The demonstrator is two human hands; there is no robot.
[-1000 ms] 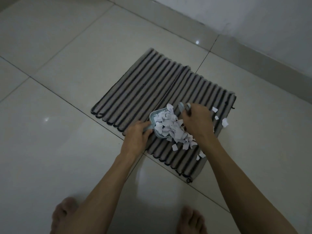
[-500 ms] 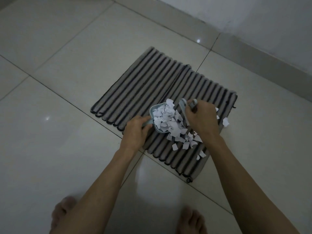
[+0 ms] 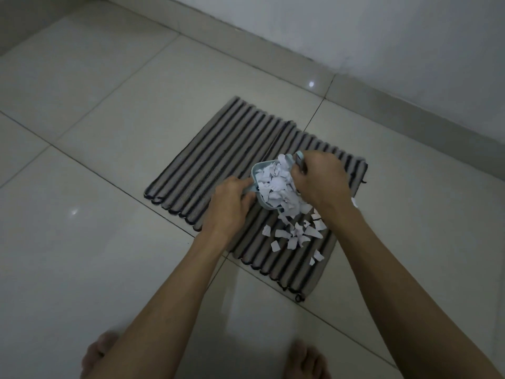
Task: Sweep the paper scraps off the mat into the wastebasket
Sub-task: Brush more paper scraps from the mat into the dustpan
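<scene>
A grey and black striped mat (image 3: 218, 157) lies on the tiled floor. My left hand (image 3: 228, 205) grips the handle of a small pale blue dustpan (image 3: 257, 173) heaped with white paper scraps (image 3: 276, 184). My right hand (image 3: 321, 181) grips a small brush (image 3: 299, 160) at the pan's right side, its bristles hidden behind the hand. Several loose scraps (image 3: 293, 236) lie on the mat just below the pan's mouth. No wastebasket is in view.
Pale glossy floor tiles (image 3: 95, 255) surround the mat. A wall with a low tiled skirting (image 3: 382, 97) runs along the back right. My two bare feet (image 3: 306, 359) stand at the bottom edge, near the mat's front corner.
My right hand has drawn the brush leftward and up against the pan's mouth. More scraps are piled in the pan, and a cluster has spilled onto the mat below it.
</scene>
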